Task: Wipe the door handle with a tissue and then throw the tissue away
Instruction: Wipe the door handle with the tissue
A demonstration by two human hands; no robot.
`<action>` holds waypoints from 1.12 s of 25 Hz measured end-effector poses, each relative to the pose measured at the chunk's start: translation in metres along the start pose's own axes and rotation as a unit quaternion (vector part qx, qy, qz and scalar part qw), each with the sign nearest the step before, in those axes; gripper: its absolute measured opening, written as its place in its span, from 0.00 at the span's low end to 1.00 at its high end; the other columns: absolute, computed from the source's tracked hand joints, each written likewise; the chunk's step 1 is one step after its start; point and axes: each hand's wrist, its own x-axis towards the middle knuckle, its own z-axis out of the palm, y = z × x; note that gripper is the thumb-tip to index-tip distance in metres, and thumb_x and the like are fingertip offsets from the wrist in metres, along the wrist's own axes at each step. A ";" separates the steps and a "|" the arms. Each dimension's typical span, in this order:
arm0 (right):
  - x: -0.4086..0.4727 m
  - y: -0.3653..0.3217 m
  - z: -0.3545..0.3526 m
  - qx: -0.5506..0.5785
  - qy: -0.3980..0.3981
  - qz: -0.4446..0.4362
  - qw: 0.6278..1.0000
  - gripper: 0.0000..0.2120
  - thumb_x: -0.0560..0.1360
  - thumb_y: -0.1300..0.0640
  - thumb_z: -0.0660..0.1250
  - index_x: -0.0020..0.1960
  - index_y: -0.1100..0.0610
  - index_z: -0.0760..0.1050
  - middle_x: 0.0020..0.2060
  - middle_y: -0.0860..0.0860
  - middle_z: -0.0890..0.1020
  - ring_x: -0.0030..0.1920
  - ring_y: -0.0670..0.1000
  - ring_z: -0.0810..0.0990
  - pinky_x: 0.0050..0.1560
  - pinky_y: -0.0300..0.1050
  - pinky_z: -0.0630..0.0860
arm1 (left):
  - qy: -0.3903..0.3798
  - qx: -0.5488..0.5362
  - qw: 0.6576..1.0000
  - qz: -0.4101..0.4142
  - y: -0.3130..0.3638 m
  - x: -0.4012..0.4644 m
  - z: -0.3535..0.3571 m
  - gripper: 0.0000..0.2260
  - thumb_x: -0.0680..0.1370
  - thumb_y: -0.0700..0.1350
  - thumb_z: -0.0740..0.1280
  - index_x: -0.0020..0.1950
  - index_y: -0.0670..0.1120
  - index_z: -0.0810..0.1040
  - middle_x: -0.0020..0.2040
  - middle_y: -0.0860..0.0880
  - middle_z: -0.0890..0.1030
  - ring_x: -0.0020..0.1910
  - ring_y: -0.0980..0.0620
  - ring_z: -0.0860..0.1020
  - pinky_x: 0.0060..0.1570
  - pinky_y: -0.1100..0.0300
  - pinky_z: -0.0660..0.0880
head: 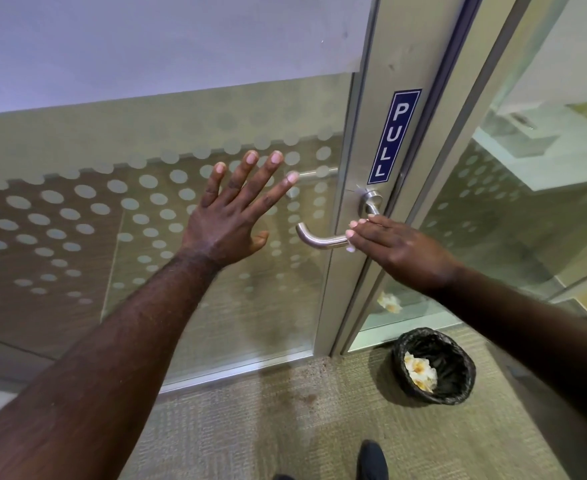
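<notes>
A brushed-metal lever door handle (314, 238) sticks out from the aluminium door frame under a blue PULL sign (394, 136). My right hand (394, 249) lies over the handle's right part, fingers curled on it. A small white bit of tissue (351, 248) shows under the fingertips, pressed against the lever. Most of the tissue is hidden by the hand. My left hand (231, 216) is spread flat, fingers apart, against the glass door (146, 220) to the left of the handle, holding nothing.
A small bin with a black liner (455, 372) stands on the carpet below right of the handle, with crumpled tissues (418, 370) inside. A glass side panel (510, 209) stands right of the frame. My dark shoe (371, 459) is at the bottom edge.
</notes>
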 end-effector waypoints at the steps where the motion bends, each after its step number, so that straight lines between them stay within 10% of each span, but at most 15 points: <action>1: -0.004 0.004 0.000 0.009 0.009 0.011 1.000 0.26 0.68 0.72 0.73 0.64 0.66 0.74 0.61 0.65 0.78 0.60 0.66 0.77 0.58 0.64 0.77 | 0.001 -0.001 1.000 0.000 0.000 0.000 0.000 0.57 0.64 0.57 0.77 0.82 0.56 0.42 0.82 0.51 0.38 0.80 0.49 0.37 0.76 0.48 0.32; 5: -0.019 -0.002 0.009 0.108 0.188 0.224 0.950 0.13 0.73 0.67 0.69 0.57 0.60 0.81 0.54 0.58 0.84 0.50 0.55 0.84 0.53 0.44 0.78 | 0.000 -0.007 1.000 -0.003 0.000 0.000 0.002 0.57 0.64 0.57 0.77 0.82 0.56 0.43 0.82 0.51 0.37 0.81 0.48 0.37 0.76 0.48 0.32; 8: -0.015 -0.023 0.024 0.301 0.305 0.517 0.741 0.13 0.73 0.68 0.68 0.57 0.62 0.80 0.49 0.55 0.85 0.44 0.48 0.82 0.47 0.34 0.74 | 0.001 -0.008 1.000 -0.007 0.001 0.000 0.002 0.57 0.64 0.58 0.77 0.82 0.56 0.44 0.82 0.51 0.38 0.81 0.48 0.38 0.76 0.48 0.32; 11: 0.005 -0.042 0.034 0.561 0.327 0.604 0.462 0.19 0.72 0.76 0.63 0.61 0.66 0.72 0.43 0.54 0.83 0.36 0.45 0.81 0.36 0.33 0.77 | -0.010 -0.020 1.000 -0.011 0.002 0.000 0.001 0.56 0.64 0.57 0.77 0.82 0.56 0.44 0.82 0.52 0.38 0.81 0.48 0.38 0.76 0.47 0.32; 15: 0.024 -0.047 0.035 0.608 0.352 0.645 0.300 0.17 0.70 0.74 0.67 0.59 0.69 0.72 0.40 0.58 0.80 0.39 0.55 0.81 0.45 0.47 0.79 | -0.027 -0.032 0.999 -0.017 0.003 0.000 -0.002 0.56 0.65 0.56 0.77 0.82 0.57 0.42 0.82 0.53 0.36 0.80 0.49 0.36 0.76 0.48 0.31; 28: 0.034 -0.034 0.001 0.763 0.319 0.542 0.147 0.17 0.75 0.75 0.50 0.62 0.76 0.66 0.55 0.71 0.77 0.53 0.65 0.79 0.63 0.63 0.72 | -0.045 -0.056 0.997 -0.023 0.005 0.001 -0.007 0.58 0.66 0.54 0.78 0.81 0.57 0.39 0.81 0.53 0.33 0.79 0.50 0.33 0.75 0.48 0.30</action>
